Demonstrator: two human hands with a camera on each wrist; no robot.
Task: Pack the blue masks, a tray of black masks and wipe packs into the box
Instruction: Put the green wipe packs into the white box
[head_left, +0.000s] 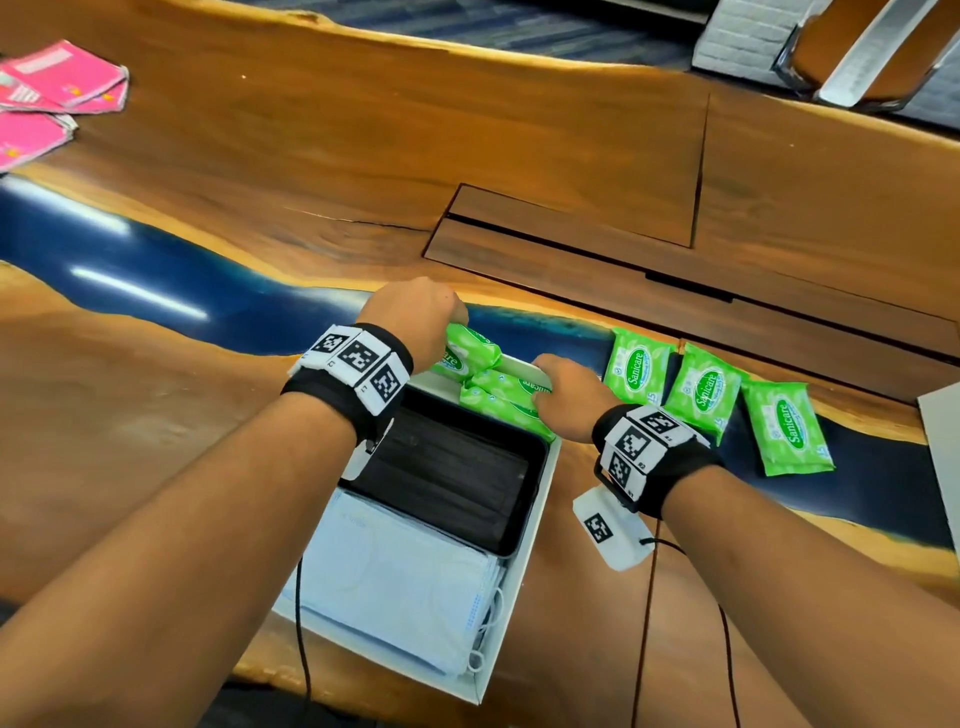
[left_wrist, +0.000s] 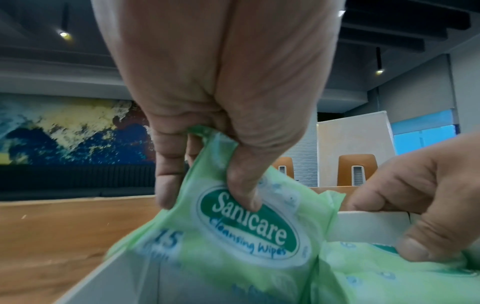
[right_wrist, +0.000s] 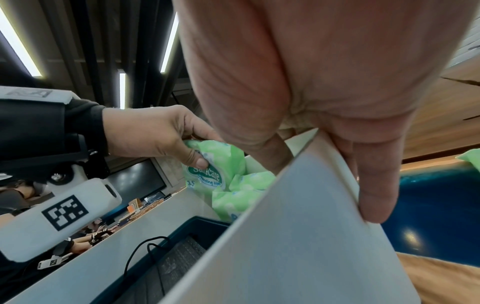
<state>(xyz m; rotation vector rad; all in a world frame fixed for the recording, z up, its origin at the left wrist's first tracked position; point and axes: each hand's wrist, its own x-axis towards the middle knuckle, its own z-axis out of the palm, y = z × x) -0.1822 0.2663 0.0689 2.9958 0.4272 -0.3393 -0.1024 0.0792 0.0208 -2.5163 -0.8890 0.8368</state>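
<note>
The white box (head_left: 511, 608) lies in front of me. Blue masks (head_left: 395, 587) fill its near end, and a black tray (head_left: 530, 499) of black masks (head_left: 441, 467) sits in the middle. Green wipe packs (head_left: 498, 400) lie at the far end. My left hand (head_left: 457, 325) pinches one more green wipe pack (left_wrist: 246, 226) by its top, tilted over the box's far left corner. My right hand (head_left: 556, 384) grips the box's far right wall (right_wrist: 298, 205), thumb outside and fingers inside. Three wipe packs (head_left: 704, 392) lie on the table to the right.
Pink packets (head_left: 57, 83) lie at the table's far left. A white sheet (head_left: 943, 457) pokes in at the right edge. A recessed wooden panel (head_left: 566, 228) sits in the table beyond the box. Sensor cables hang from both wrists.
</note>
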